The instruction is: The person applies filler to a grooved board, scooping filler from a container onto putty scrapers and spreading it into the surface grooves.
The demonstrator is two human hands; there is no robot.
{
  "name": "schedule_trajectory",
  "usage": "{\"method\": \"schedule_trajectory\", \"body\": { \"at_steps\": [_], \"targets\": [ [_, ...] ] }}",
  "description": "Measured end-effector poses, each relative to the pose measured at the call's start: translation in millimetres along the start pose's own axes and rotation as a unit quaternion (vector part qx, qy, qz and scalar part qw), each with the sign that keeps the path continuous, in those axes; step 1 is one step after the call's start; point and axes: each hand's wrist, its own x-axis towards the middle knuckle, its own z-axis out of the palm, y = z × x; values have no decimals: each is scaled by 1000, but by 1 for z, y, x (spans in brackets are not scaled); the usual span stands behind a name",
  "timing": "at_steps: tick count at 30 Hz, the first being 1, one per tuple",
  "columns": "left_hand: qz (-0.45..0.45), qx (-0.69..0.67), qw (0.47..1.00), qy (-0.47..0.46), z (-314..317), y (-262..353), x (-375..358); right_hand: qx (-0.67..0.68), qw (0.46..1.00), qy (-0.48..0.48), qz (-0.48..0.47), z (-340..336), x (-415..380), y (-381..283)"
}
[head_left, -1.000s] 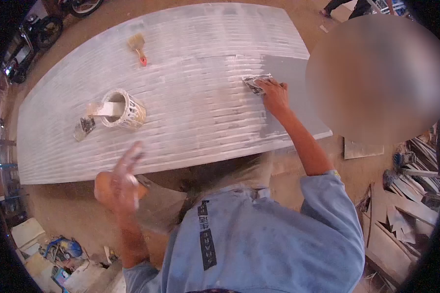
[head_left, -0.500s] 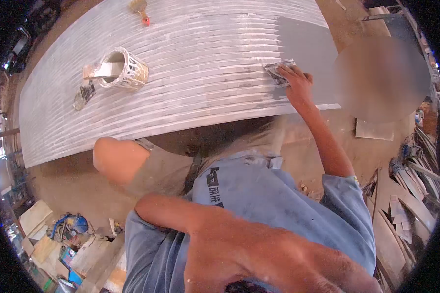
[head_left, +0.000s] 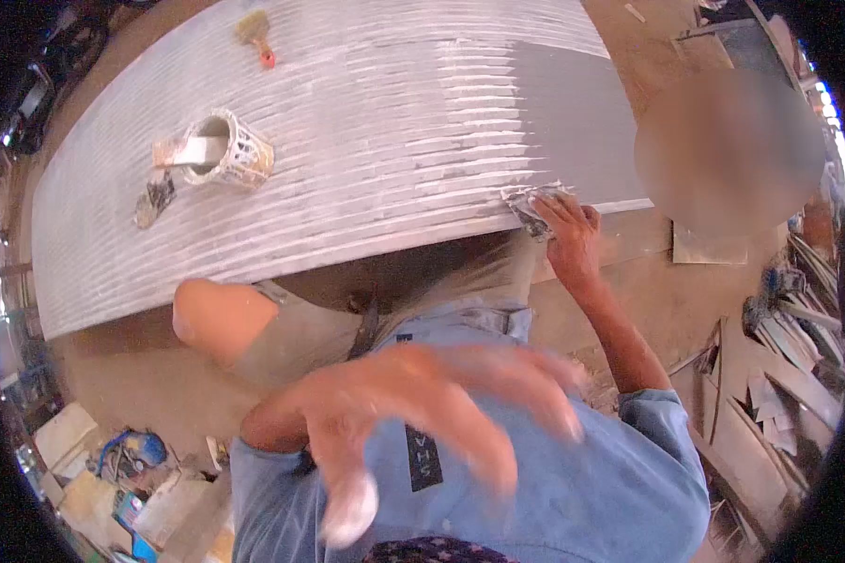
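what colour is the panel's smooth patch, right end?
Smooth patch is grey, seen in head view.

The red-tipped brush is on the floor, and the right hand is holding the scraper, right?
The place of the brush is wrong: the head view shows it lying on the striped board. Yes, the right hand is holding the scraper.

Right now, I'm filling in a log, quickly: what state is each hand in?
Left hand: open, fingers spread, nothing visible in it.
Right hand: closed on the scraper.

Bucket point(head_left: 252, 161) blocks left of panel point(head_left: 376, 141); passage open rightward.
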Motion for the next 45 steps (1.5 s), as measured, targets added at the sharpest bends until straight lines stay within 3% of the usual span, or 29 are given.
{"method": "schedule_trajectory", "body": {
  "at_steps": [2, 4, 6, 10, 12, 13, 14, 15, 16, 17, 18, 19, 21, 22, 24, 26, 28, 30, 34, 36, 39, 43, 45],
  "targets": [
    [-183, 167, 968, 31, -21, 23, -32, 25, 1000, -1, 8, 4, 1, -7],
    [-303, 227, 916, 129, -20, 31, -59, 17, 997, 74, -7, 5, 11, -31],
    [-374, 306, 840, 245, -18, 40, -75, 9, 998, 55, -4, 20, 2, -35],
    [-420, 547, 665, 287, -16, 88, -113, 6, 999, 40, -9, 1, -13, -21],
    [-398, 556, 616, 391, -16, 108, -131, 20, 998, 57, -17, -19, -7, -6],
    [-395, 557, 615, 394, -14, 119, -133, -14, 997, 71, 24, -26, 2, 3],
    [-435, 665, 492, 356, -12, 133, -131, -46, 993, 87, 66, -28, 12, 6],
    [-447, 714, 424, 333, -12, 145, -136, -45, 993, 90, 63, -27, 22, 5],
    [-458, 755, 351, 311, -12, 157, -141, -43, 992, 9, 117, -27, 33, 3],
    [-410, 750, 362, 372, -15, 166, -153, -43, 982, -70, 168, -25, 44, 0],
    [-360, 741, 369, 430, -16, 175, -165, -50, 994, -22, 96, -9, 43, -9],
    [-357, 742, 366, 434, -15, 186, -174, -55, 998, 24, 26, 7, 36, -26],
    [-355, 768, 328, 420, -17, 202, -185, 0, 998, -55, -10, -13, 43, -81],
    [-344, 772, 327, 422, -20, 203, -189, -4, 999, -45, -15, -24, 51, -85],
    [-328, 734, 339, 489, -27, 202, -197, 125, 989, -76, -19, -38, 69, -88],
    [-322, 750, 323, 479, -32, 190, -194, 133, 987, 63, -56, -29, 122, -59],
    [-309, 754, 321, 483, -39, 183, -211, 95, 994, 46, -26, -51, 191, -48],
    [-312, 769, 307, 465, -39, 186, -204, 8, 998, 60, 4, -17, 262, -13],
    [-314, 798, 270, 438, -34, 188, -209, 11, 997, 53, 63, -1, 329, 5],
    [-319, 792, 259, 453, -31, 185, -201, 36, 996, 86, 8, 10, 334, 0],
    [-331, 779, 254, 468, -36, 184, -198, -2, 1000, 7, -24, 1, 328, -34],
    [-313, 794, 265, 449, -45, 186, -215, 51, 997, -28, -58, 2, 310, -17],
    [-310, 792, 265, 454, -43, 185, -216, 65, 990, -7, -127, 8, 296, -8]
  ]
}}
